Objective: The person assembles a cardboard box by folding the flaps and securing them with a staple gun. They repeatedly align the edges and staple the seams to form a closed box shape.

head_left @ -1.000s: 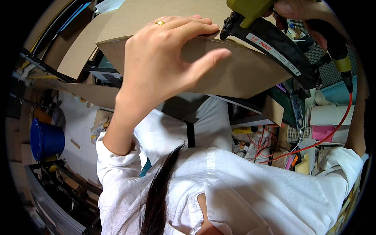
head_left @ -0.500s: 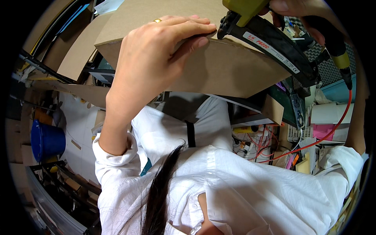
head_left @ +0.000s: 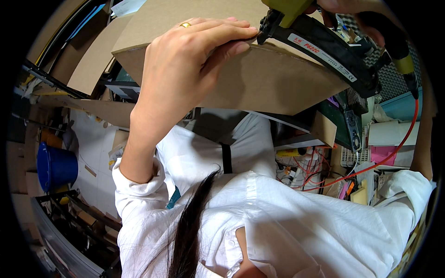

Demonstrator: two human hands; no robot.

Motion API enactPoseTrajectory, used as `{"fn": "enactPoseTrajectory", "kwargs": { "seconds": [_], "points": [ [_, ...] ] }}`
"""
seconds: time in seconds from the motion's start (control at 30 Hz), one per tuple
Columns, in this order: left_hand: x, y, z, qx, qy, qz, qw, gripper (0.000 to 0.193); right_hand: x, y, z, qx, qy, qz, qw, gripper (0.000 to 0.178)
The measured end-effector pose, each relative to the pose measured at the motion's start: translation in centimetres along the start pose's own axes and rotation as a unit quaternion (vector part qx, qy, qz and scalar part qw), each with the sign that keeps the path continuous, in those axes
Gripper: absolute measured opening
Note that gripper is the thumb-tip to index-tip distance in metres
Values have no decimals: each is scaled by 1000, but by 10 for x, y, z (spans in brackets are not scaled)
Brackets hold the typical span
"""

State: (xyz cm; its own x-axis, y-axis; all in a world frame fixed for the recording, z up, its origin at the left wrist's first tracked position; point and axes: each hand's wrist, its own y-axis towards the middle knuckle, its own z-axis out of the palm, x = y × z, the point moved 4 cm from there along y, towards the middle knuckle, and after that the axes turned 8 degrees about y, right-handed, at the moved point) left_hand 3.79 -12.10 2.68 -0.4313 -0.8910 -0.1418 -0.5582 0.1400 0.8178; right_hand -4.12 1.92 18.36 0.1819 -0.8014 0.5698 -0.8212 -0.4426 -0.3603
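A box-like piece of brown fibreboard panels (head_left: 273,83) sits in front of me, its top and near face meeting at a long edge. My left hand (head_left: 178,67), with a gold ring, grips this edge, long fingers over the top and thumb below them. At the upper right my right hand (head_left: 354,6) is wrapped round the handle of a nail gun (head_left: 320,48), olive-green with a black magazine. Its nose is at the board edge, just beside my left fingertips; I cannot tell whether it touches. Part of my right hand is cut off by the picture's dark rim.
A red air hose (head_left: 402,143) runs from the nail gun down past my right side. On the floor to the left stands a blue bucket (head_left: 58,164). More brown boards (head_left: 95,60) lean at the left. Cables (head_left: 310,169) and papers (head_left: 394,134) clutter the right.
The nail gun's rear end has tilted up slightly and shifted a little right, its nose staying by the edge. My left wrist and forearm have moved slightly to the right.
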Motion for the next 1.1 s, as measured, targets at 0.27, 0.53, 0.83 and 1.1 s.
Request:
{"fn": "enactPoseTrajectory", "kwargs": {
  "seconds": [0.27,0.53,0.83,1.1],
  "points": [
    [0,-1,2,-6,4,-3,1000,21,0,1,0,-6,-27,2,1000,38],
    [-1,-1,0,-7,3,-1,1000,21,-6,2,-6,43,-92,-122,987,38],
    [5,-1,-4,19,22,25,999,31,-28,13,-26,42,-48,-163,985,40],
    [39,-17,-53,62,121,-87,987,52,-26,8,-20,19,-23,-133,991,40]
  ]
}}
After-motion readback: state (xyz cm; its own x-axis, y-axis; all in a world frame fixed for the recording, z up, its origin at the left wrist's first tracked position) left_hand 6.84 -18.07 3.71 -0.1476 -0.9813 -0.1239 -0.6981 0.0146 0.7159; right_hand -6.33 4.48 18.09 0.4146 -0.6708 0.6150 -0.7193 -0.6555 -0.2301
